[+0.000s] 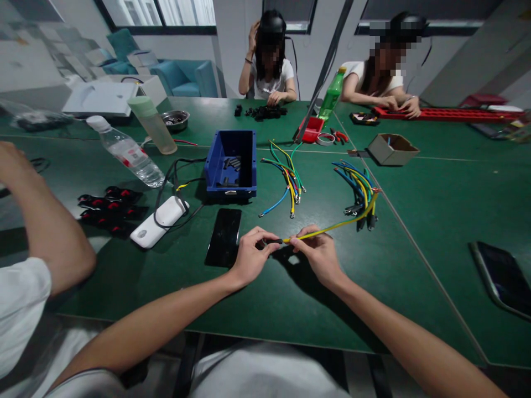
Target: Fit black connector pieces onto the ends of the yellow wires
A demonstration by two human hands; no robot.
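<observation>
Between my hands runs a yellow-green wire (pixel 332 227), its far part reaching the bundle of wires at right. My right hand (pixel 321 251) pinches the wire near its left end. At that end is a small black sleeve (pixel 274 241), pinched by the fingertips of my left hand (pixel 253 253). Just left of my left hand lies a black phone (pixel 224 236). Beyond my hands are loose coloured wires (pixel 290 174) with metal lugs and a second wire bundle (pixel 360 185), some of its ends dark-covered. A blue bin (pixel 210 166) holds several small dark pieces.
On the left are a white power bank (pixel 160 222) with a black cable, black-and-red packets (pixel 110 207), a water bottle (pixel 130 150) and a co-worker's arm (pixel 53 215). A cardboard box (pixel 392 152) and another phone (pixel 504 276) are at right. Two people sit across the table.
</observation>
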